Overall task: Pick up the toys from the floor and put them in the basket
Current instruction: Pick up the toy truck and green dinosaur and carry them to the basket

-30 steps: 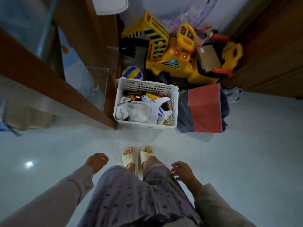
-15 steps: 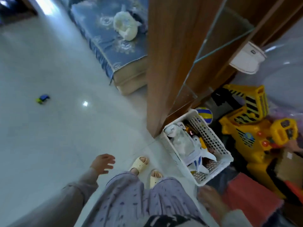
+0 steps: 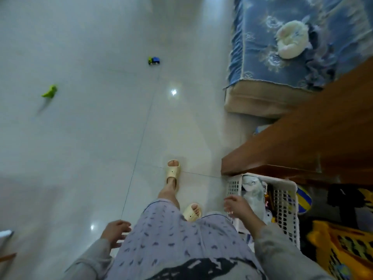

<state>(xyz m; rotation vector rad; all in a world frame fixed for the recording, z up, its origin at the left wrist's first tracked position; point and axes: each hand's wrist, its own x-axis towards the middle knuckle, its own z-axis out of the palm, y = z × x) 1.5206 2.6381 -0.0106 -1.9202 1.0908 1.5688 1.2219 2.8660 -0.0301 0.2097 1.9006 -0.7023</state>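
Note:
A small green and blue toy truck (image 3: 154,61) lies far ahead on the pale tiled floor. A green toy (image 3: 49,91) lies further left, blurred. The white lattice basket (image 3: 286,201) stands at my lower right beside a wooden cabinet, with a white plush toy (image 3: 253,190) and other toys inside. My left hand (image 3: 117,233) hangs empty by my left thigh, fingers apart. My right hand (image 3: 238,207) hangs empty in front of the basket's near end, fingers loose.
A wooden cabinet (image 3: 302,142) juts out on the right. Behind it is a blue-covered mattress (image 3: 282,57) with a white plush (image 3: 290,42) on it. A yellow ride-on digger (image 3: 343,245) and a striped ball (image 3: 303,201) sit beyond the basket.
My view has swung left from the basket toward the open floor, and I have stepped away with my left foot forward. The green toy has come into sight.

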